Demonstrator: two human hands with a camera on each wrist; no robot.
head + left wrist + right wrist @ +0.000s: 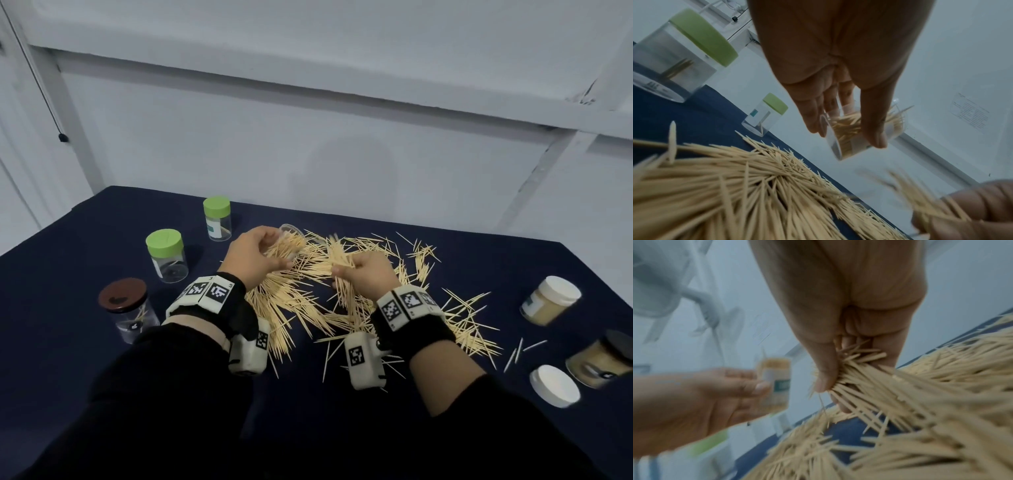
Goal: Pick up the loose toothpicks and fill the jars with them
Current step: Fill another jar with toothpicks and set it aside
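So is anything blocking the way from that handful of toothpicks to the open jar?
Nothing visible: the right hand grips the bundle beside the lidless jar in the left hand, with only air between.

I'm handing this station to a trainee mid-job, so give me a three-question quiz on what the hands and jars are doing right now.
1. True or false: the left hand holds a lidless clear plastic jar partly filled with toothpicks.
2. What is in the right hand grip? A) a white lid B) a bundle of wooden toothpicks C) nothing
3. Fill in: the two capped clear jars at far left, behind the brown-lidded jar, have ___ lids.

Key: 1 true; 2 B; 3 green.
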